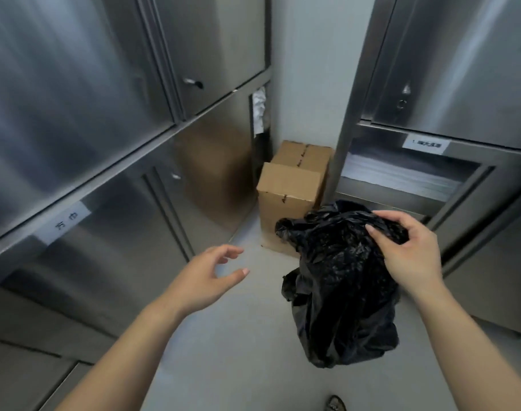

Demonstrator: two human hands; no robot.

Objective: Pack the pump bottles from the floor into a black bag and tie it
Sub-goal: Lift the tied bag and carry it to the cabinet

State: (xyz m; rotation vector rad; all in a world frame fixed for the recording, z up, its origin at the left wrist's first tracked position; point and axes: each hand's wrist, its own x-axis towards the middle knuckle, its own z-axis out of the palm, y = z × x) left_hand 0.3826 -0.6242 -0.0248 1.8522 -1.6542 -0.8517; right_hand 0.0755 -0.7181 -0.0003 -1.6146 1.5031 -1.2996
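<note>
2 hands in view. My right hand (407, 256) clutches the bunched top of the crinkled black plastic bag (345, 292), which hangs below it over the pale floor (223, 351). Left hand (207, 275) empty, fingers spread and curled, well left of the bag. Brown cardboard box (289, 188) just beyond the bag. Pump bottles not visible.

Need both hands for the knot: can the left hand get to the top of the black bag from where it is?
Probably yes. The left hand is open and empty, apart from the black bag, with only bare floor between them. The right hand grips the bag's top, leaving its left side exposed.
</note>
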